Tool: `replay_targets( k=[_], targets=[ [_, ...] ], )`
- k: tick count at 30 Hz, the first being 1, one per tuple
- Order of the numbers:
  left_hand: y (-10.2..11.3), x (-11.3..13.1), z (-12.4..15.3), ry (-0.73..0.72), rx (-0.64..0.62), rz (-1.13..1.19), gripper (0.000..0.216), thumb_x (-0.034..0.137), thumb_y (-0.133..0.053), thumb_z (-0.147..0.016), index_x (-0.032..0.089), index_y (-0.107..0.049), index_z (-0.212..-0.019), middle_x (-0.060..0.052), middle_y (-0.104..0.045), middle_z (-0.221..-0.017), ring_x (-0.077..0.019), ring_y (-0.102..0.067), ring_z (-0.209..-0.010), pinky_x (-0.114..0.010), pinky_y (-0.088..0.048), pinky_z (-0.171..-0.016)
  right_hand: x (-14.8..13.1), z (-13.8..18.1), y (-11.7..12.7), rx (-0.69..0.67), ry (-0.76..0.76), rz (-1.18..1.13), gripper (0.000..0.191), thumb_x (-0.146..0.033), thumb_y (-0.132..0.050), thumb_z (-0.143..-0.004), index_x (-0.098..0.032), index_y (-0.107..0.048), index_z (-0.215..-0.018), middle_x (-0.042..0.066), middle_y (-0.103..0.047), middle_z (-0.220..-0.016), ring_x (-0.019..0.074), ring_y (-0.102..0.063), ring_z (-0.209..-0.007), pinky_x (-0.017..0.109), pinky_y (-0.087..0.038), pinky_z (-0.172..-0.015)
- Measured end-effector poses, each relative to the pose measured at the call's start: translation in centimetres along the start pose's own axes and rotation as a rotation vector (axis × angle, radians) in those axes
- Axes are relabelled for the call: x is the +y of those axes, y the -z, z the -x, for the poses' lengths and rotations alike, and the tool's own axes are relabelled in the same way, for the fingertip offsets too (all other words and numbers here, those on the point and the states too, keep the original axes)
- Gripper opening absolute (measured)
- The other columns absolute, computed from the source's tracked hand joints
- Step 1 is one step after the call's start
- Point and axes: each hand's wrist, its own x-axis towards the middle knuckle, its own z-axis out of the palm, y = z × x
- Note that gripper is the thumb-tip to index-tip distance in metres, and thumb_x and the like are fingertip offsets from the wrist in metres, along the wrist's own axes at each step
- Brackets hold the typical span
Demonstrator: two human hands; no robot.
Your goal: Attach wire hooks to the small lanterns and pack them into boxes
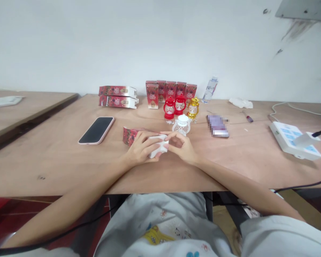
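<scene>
A red printed carton [128, 136] lies on its side in front of me, its white end flaps turned to the right. My left hand [143, 148] is wrapped over the carton near that end. At the white flaps, the fingers of my right hand [183, 146] pinch the edge between thumb and forefinger. Just beyond my right hand stands a small white lantern [182, 123], its lower part hidden by the hand. Behind it are two red lanterns [169, 108] and a gold lantern [193, 108], all upright.
Several red boxes [152, 95] stand by the wall; two cartons [115, 102] lie stacked left of them. A phone [96, 131] lies at left, another phone [218, 125] at right. Further right are a bottle [210, 89], tissue [240, 102], screwdriver [248, 117] and power strip [286, 137].
</scene>
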Motion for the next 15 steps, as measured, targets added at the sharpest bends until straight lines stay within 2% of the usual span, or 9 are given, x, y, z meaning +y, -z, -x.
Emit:
replay_targets(
  k=[4,8,11,13,15],
  targets=[
    [-0.3,0.1,0.1,-0.047,0.048,0.013,0.037,0.028,-0.067,-0.077,0.027,-0.045,-0.106,-0.004,-0.068,-0.097,-0.0228,-0.066,-0.094,-0.037,-0.052,-0.072,0.4,0.0,-0.1,0.016,-0.007,0.023,0.030,-0.041,-0.075,-0.071,-0.023,-0.055,-0.083,0.007,-0.062,-0.119,0.0200,-0.060,-0.112,0.038,-0.053,-0.091],
    [-0.5,0.2,0.2,-0.091,0.099,0.067,0.034,0.027,-0.068,-0.076,0.027,-0.047,-0.103,-0.005,-0.063,-0.101,-0.0222,-0.065,-0.097,-0.038,-0.055,-0.073,1.0,0.0,0.0,0.040,-0.013,0.043,0.044,-0.040,-0.079,-0.066,-0.026,-0.054,-0.101,0.004,-0.061,-0.117,0.0200,-0.059,-0.110,0.040,-0.050,-0.095],
    [-0.5,0.1,0.4,-0.154,0.121,0.123,0.034,0.030,-0.069,-0.075,0.025,-0.048,-0.101,-0.006,-0.059,-0.106,-0.0234,-0.063,-0.103,-0.041,-0.056,-0.077,1.3,0.0,0.1,-0.062,-0.019,0.015,0.056,-0.041,-0.079,-0.066,-0.029,-0.054,-0.114,0.004,-0.058,-0.124,0.0206,-0.054,-0.119,0.040,-0.046,-0.102],
    [-0.5,0.1,0.6,-0.185,0.121,0.149,0.033,0.031,-0.068,-0.076,0.025,-0.048,-0.101,-0.006,-0.057,-0.110,-0.0234,-0.061,-0.106,-0.041,-0.056,-0.079,1.4,-0.1,0.2,-0.146,-0.035,-0.016,0.056,-0.044,-0.078,-0.068,-0.029,-0.054,-0.117,0.003,-0.058,-0.123,0.0204,-0.056,-0.116,0.040,-0.048,-0.100],
    [-0.6,0.1,0.6,-0.169,0.118,0.142,0.033,0.032,-0.066,-0.078,0.025,-0.048,-0.105,-0.006,-0.056,-0.112,-0.0227,-0.060,-0.107,-0.041,-0.055,-0.082,1.5,-0.2,0.2,-0.165,-0.036,-0.014,0.053,-0.045,-0.076,-0.070,-0.030,-0.055,-0.116,0.002,-0.060,-0.118,0.0198,-0.058,-0.111,0.039,-0.051,-0.095]
  ],
)
